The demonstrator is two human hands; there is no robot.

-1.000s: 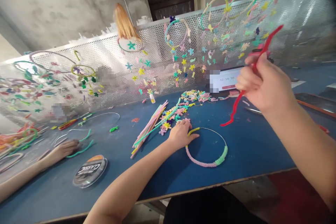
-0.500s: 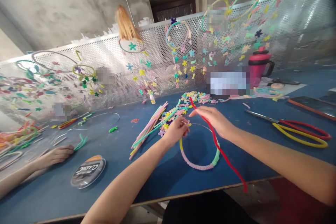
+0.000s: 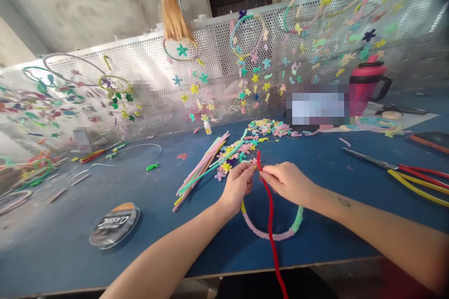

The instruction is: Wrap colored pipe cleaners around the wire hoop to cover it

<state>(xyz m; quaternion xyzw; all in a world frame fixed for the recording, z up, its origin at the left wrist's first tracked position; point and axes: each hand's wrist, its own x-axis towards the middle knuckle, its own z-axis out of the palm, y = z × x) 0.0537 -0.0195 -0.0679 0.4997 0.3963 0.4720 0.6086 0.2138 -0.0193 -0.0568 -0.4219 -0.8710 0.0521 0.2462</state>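
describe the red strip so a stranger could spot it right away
On the blue table, find the left hand and right hand close together at the far side of the hoop. From the right hand, the strip trails over the hoop, past the table's near edge. Red sets it apart from the pastel bundle.

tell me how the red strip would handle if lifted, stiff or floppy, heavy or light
The red strip likely bends easily but keeps some shape, since it runs past the edge of the table in gentle curves. It is probably light, being thin for its length. Its matte surface suggests little slipping.
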